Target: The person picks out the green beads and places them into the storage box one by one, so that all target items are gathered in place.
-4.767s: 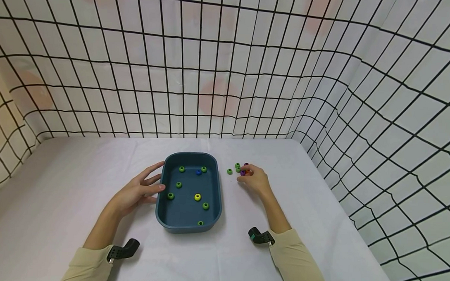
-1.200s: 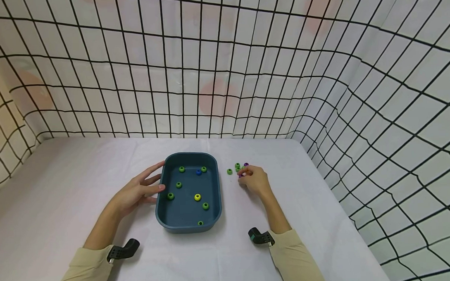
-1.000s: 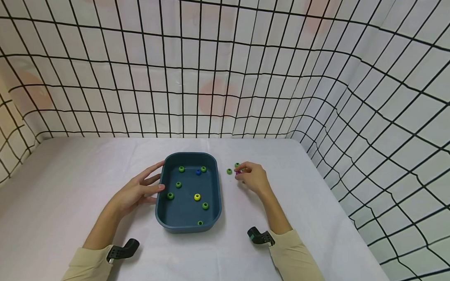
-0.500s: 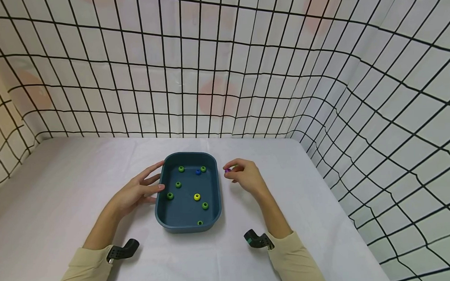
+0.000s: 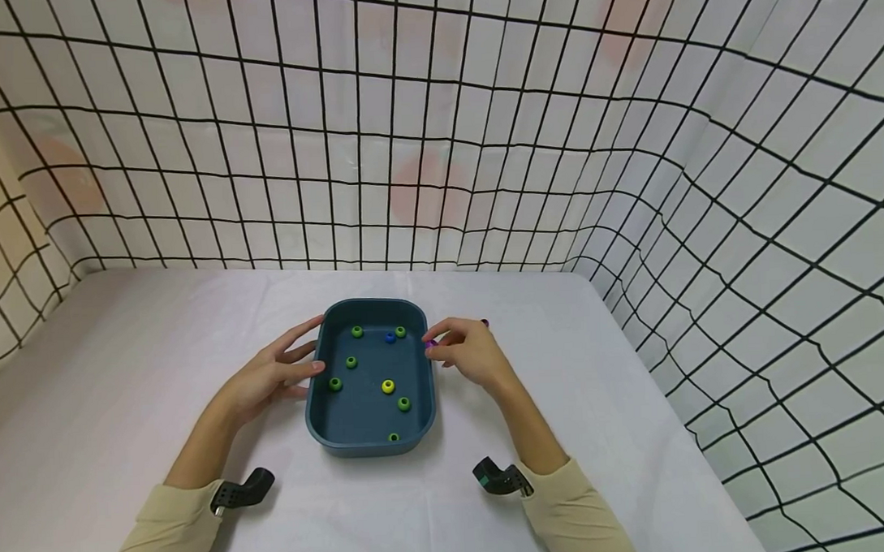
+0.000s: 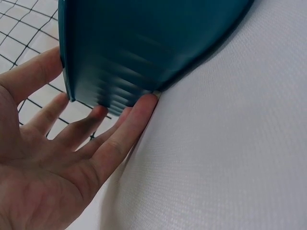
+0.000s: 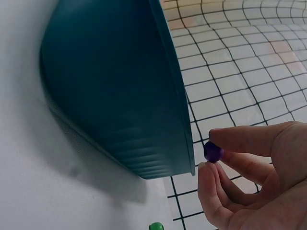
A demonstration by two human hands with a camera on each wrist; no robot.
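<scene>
A dark blue rectangular tray (image 5: 371,450) stands on the white cloth, with several green beads (image 5: 335,384), a yellow bead (image 5: 388,387) and a blue bead (image 5: 390,337) inside. My left hand (image 5: 266,375) rests its spread, fairly straight fingers against the tray's left side; in the left wrist view the fingertips (image 6: 146,101) touch the outer wall. Between thumb and index finger my right hand (image 5: 470,352) pinches a purple bead (image 7: 213,151), at the tray's right rim. Another purple bead (image 5: 484,322) shows just behind this hand.
A green bead (image 7: 156,226) lies on the cloth near the tray in the right wrist view. Black netting (image 5: 379,148) stands at the back and right of the table, before white sheeting. Each sleeve cuff carries a black wrist camera (image 5: 498,476).
The right hand, earlier among the loose beads right of the tray, has picked up a purple bead and moved left to the rim. The left hand has stayed in place.
</scene>
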